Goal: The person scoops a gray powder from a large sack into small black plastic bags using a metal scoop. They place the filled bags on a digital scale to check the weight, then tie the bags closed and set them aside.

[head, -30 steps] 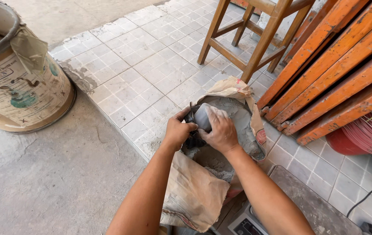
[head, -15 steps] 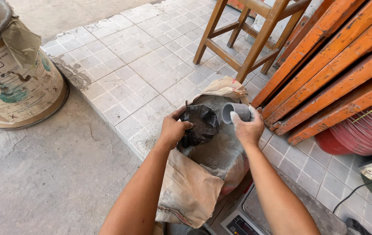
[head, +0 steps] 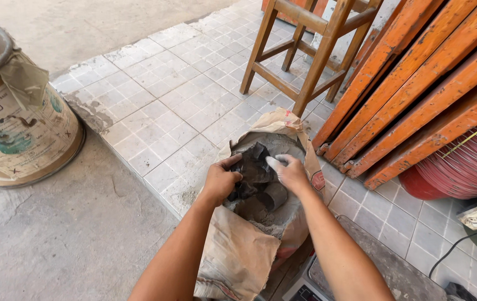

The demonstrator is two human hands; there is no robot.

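The grey pipe piece (head: 274, 195), a short open-ended tube, is lying low inside the mouth of the paper sack (head: 238, 256), down against the grey powder (head: 260, 214) that is filling the sack. The right hand (head: 289, 173) is closing its grip over the top of the pipe piece, fingers dusted pale with powder and curled down around it. Just beside it, the left hand (head: 220, 181) is pinching a crumpled black plastic bag (head: 252, 167), its grip clamped on the bag's edge and holding it open at the sack's mouth, with the bag sitting partly inside the sack. Both forearms are reaching in from the bottom of the view.

The sack is standing slumped on the tiled floor (head: 171, 106), its torn brown top folded back and its inner wall coated in grey dust. Behind it, a wooden stool (head: 305, 50) is standing on the tiles, and orange-painted planks (head: 422, 83) are leaning to the right, with a red ribbed coil (head: 461, 167) beneath them. At the lower edge, near the right forearm, a grey scale platform (head: 394, 267) is showing. Well apart on the left, a large round drum (head: 10, 122) is standing on bare concrete (head: 65, 239), a scrap of paper hanging over its rim.
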